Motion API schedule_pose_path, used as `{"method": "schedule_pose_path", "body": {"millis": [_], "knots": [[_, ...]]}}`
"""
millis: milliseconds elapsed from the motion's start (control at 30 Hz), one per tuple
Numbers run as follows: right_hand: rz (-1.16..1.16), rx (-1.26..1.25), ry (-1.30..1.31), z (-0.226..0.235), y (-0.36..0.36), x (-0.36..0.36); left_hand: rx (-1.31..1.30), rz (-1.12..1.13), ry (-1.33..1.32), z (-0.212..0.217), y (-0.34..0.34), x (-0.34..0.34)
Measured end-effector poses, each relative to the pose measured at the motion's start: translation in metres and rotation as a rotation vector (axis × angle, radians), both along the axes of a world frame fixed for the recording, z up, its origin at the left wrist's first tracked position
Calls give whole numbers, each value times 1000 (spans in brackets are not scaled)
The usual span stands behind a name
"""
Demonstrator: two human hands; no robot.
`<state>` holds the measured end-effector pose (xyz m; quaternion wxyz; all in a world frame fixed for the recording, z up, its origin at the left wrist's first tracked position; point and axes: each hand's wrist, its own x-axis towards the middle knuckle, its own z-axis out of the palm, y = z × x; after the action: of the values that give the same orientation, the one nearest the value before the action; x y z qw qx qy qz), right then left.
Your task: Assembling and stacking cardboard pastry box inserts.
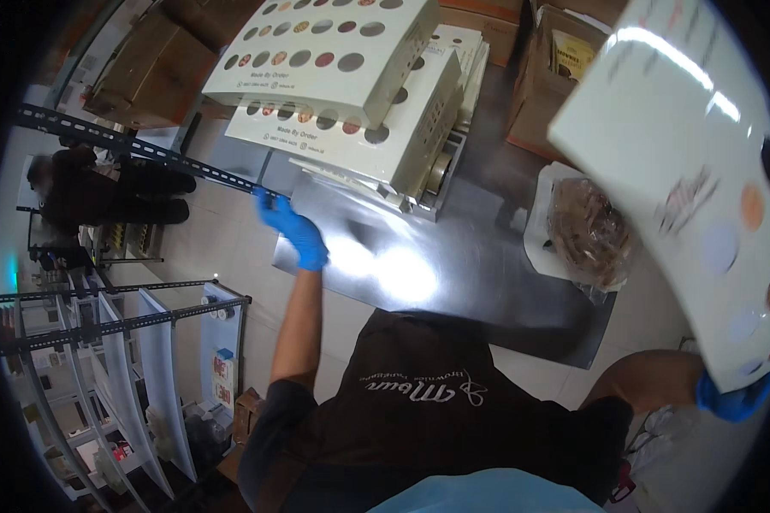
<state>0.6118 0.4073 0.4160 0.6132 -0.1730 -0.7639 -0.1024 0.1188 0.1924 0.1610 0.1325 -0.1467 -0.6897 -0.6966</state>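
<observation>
At the right, my right hand [738, 397], in a blue glove, grips the lower edge of a large cream cardboard box [650, 154] printed with coloured circles. The box is tilted, and its far end reaches the top of the view. My left hand [295, 232], also gloved in blue, is held off the left edge of the steel table [479, 274]. Its fingers are stretched out, a little blurred, with nothing in them. Beyond it, similar cream boxes [316, 60] are stacked on the table.
A clear plastic bag of brown pieces [592, 231] lies on a white tray [535, 244] at the table's right. An open brown carton [535, 120] stands behind. Metal shelving [154, 376] fills the lower left. Another person [77, 188] is farther off at left.
</observation>
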Motion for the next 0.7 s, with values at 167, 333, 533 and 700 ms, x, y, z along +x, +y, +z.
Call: {"method": "schedule_pose_path", "body": {"millis": [167,333,533,700], "knots": [[-144,-214,341,-50,-58,73,286,-547,-1304,-98,28,20],[290,-923,588,-69,-129,58,533,-931,-1238,-75,76,21],[148,-1207,583,-97,-210,0,503,-947,-1340,-86,51,13],[75,-1336,685,-132,-265,-85,-169,-760,-1062,-107,-27,7]]}}
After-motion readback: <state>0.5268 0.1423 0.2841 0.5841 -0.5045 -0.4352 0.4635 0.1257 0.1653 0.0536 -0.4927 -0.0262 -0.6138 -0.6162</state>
